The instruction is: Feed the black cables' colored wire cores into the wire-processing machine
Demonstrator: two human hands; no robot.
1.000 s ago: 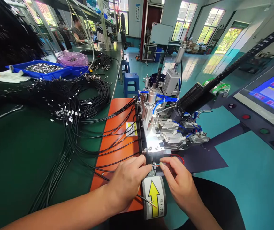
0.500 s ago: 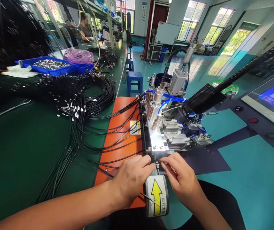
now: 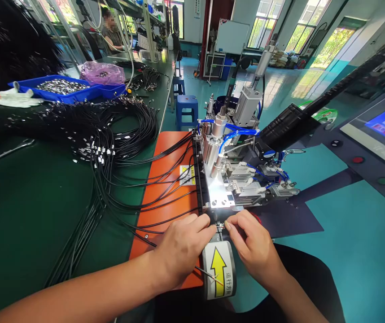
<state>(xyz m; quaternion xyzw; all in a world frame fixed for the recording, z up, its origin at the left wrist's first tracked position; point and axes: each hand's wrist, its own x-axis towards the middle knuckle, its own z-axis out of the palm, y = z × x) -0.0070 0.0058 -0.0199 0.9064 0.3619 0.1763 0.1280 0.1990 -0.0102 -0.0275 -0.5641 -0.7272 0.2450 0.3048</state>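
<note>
My left hand [image 3: 184,242] is closed round a black cable [image 3: 147,241], whose stripped end with thin wires [image 3: 216,280] sticks out below the palm. Its fingertips press close to the front of a metal machine [image 3: 218,192]. Opposite, my right hand [image 3: 251,237] pinches at a small shiny metal piece [image 3: 221,225] on the machine's narrow track. That piece lies between both sets of fingertips, partly hidden by them. Just below the hands is a rounded cover [image 3: 230,258] with a yellow arrow label.
Several black cables cross an orange plate [image 3: 165,163] from a bundle [image 3: 101,193] on the green table [image 3: 44,202]. A blue tray [image 3: 85,95] of metal parts stands farther back. A control panel [image 3: 364,143] is at right; a person [image 3: 111,36] sits far left.
The view has shifted slightly, moving the scene a little left and up. My right fingertips have closed in on the small metal piece; my left hand keeps its grip.
</note>
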